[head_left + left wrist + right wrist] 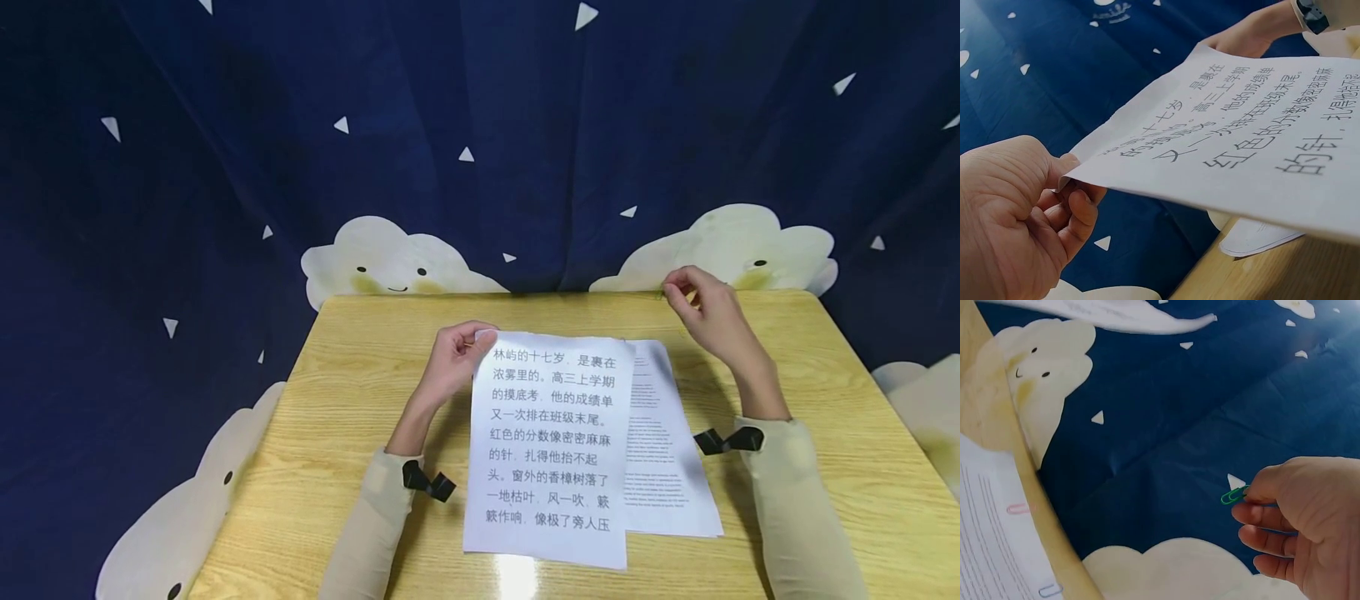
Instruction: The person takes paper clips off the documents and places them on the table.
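My left hand (459,357) pinches the upper left corner of a white sheet with large Chinese print (551,450), thumb on top. That sheet is raised and tilted over the table in the left wrist view. Between thumb and forefinger, my right hand (701,312) pinches a green paper clip (1232,495) near the table's far edge, apart from the paper. A second sheet with small print (663,450) lies on the table, partly hidden by the held one. At its edge in the right wrist view sit a pink paper clip (1019,509) and a blue paper clip (1050,590).
The wooden table (360,375) ends at the back against a dark blue curtain (450,100) with white triangles and clouds. Black straps (429,482) circle both sleeved wrists.
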`<state>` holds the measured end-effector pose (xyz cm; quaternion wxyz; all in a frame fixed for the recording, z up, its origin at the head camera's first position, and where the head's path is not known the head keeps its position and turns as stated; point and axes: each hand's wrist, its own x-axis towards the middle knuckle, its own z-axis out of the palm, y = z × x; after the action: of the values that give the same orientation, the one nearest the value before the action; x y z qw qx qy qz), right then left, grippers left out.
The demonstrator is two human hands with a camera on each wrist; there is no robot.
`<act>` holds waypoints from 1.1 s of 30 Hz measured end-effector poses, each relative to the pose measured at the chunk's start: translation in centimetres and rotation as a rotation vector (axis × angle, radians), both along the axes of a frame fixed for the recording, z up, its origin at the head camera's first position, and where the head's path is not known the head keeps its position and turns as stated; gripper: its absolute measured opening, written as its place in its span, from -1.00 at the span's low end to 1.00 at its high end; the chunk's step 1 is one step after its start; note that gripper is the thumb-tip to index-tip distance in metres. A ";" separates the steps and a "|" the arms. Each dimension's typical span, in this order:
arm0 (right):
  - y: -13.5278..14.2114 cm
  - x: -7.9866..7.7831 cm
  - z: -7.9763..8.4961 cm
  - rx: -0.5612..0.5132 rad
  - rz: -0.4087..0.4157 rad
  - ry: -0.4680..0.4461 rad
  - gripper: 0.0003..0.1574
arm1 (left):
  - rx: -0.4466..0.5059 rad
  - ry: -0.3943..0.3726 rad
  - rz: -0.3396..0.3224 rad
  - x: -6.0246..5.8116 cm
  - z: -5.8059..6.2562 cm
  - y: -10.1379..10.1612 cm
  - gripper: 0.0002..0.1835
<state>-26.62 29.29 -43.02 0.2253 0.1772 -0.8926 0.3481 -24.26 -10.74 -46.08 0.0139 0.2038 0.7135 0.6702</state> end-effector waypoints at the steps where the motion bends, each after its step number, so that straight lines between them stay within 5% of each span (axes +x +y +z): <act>1: 0.2 -0.1 -0.2 0.002 -0.001 -0.009 -0.87 | -0.001 -0.003 0.002 0.0 0.0 0.0 -0.77; 33: 6.9 -2.7 -5.8 -0.004 -0.157 -0.285 -0.67 | -0.002 -0.002 0.036 -0.6 -0.4 -0.4 -0.78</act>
<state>-29.33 36.15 -48.78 0.1231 0.0554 -0.9259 0.3528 -24.86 -11.19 -46.50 0.0030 0.1903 0.7175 0.6700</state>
